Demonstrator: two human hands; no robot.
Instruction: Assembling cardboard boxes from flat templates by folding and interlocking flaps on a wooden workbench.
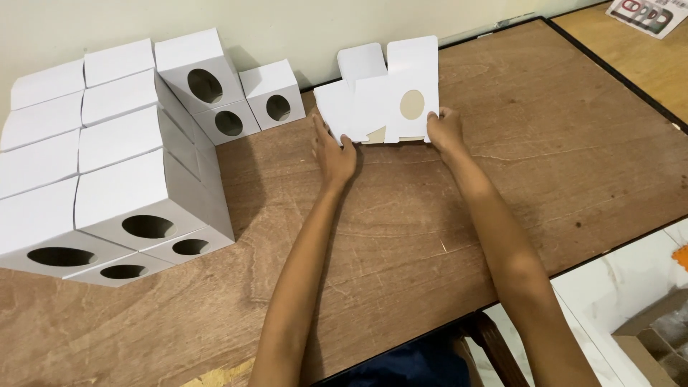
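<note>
White flat carton blank (387,93) with oval cutout, edges pinched by left hand (335,152) and right hand (446,131).

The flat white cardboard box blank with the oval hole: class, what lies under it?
Under the flat white cardboard box blank, brown wooden table shows through the oval; the rest beneath is covered.

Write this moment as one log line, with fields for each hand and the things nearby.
left hand: holds flat white box blank, left edge | right hand: holds right edge | nearby: stacked folded white boxes | surface: wooden table
</note>
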